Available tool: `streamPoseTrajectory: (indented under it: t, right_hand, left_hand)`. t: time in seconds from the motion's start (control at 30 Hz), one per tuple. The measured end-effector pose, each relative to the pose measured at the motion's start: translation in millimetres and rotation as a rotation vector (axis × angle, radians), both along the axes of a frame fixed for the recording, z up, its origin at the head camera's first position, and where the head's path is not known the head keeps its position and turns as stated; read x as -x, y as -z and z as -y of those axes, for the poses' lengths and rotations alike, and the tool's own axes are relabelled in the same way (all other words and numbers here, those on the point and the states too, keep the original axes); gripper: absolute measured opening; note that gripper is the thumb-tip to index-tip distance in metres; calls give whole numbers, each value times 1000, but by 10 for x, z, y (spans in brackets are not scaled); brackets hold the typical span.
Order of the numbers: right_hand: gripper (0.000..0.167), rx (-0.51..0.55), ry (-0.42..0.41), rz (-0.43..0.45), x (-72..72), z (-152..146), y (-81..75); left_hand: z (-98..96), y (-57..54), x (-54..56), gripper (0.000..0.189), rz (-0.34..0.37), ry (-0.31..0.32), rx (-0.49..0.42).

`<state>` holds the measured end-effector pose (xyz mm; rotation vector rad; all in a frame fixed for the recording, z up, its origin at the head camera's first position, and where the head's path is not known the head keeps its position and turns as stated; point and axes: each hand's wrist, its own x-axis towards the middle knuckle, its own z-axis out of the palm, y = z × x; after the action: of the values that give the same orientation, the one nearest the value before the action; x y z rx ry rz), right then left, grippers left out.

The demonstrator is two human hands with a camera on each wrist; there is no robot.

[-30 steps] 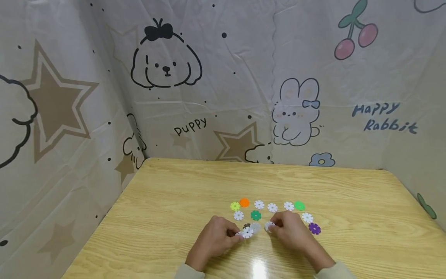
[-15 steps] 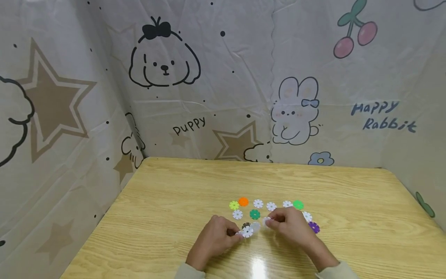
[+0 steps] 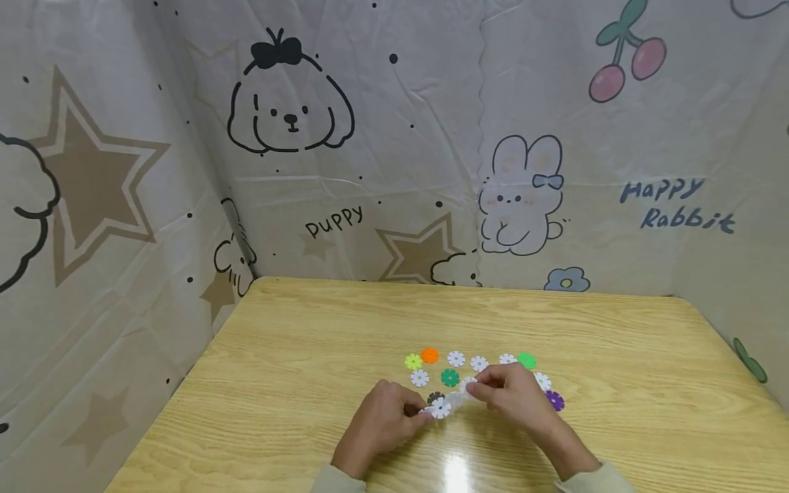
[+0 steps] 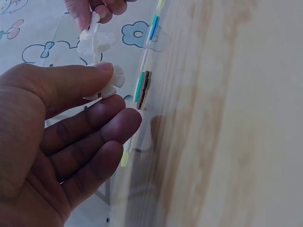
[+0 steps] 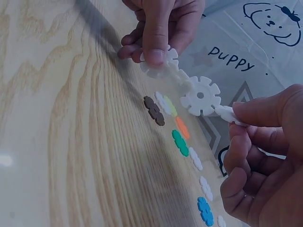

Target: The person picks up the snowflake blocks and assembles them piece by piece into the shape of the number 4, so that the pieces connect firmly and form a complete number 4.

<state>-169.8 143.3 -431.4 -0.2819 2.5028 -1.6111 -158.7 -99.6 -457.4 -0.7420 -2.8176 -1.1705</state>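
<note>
Between my hands, above the table, runs a short row of white notched plastic discs (image 5: 201, 96), interlocking building pieces set at angles to each other. My left hand (image 3: 388, 421) pinches the disc at one end (image 5: 161, 64), thumb across its face, other fingers loosely bent. On the other side, my right hand (image 3: 514, 397) pinches a white disc (image 5: 227, 114) between thumb and forefinger. The right wrist view shows that disc's edge right at the rim of the row's nearest disc. My right fingers cover part of it.
Loose notched discs lie on the wooden table (image 3: 259, 383) beyond my hands: brown (image 5: 154, 111), green (image 3: 450, 377), orange (image 3: 429, 355), yellow (image 3: 413, 361), purple (image 3: 554, 400), blue (image 5: 205, 211) and several white ones. A printed curtain (image 3: 382, 137) stands behind.
My right hand has moved left and slightly away from me, bringing its white disc up to the row's end and closing the gap. My left hand has hardly moved.
</note>
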Motion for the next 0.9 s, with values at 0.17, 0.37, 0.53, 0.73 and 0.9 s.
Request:
streamPoseTrajectory:
  t: [0.17, 0.37, 0.53, 0.73, 0.9]
  right_hand:
    - [16, 9, 20, 7, -8, 22, 0]
    - [19, 33, 55, 38, -16, 37, 5]
    - [23, 62, 65, 48, -15, 38, 32]
    - [25, 70, 75, 63, -18, 44, 47]
    - [25, 87, 85, 73, -26, 58, 38]
  left_hand:
    - [-3, 5, -2, 4, -4, 4, 2]
    - [0, 18, -6, 5, -21, -1, -16]
    - [-1, 21, -6, 5, -36, 2, -23]
    - [2, 20, -14, 5, -74, 4, -12]
    - [4, 20, -14, 5, -75, -2, -18]
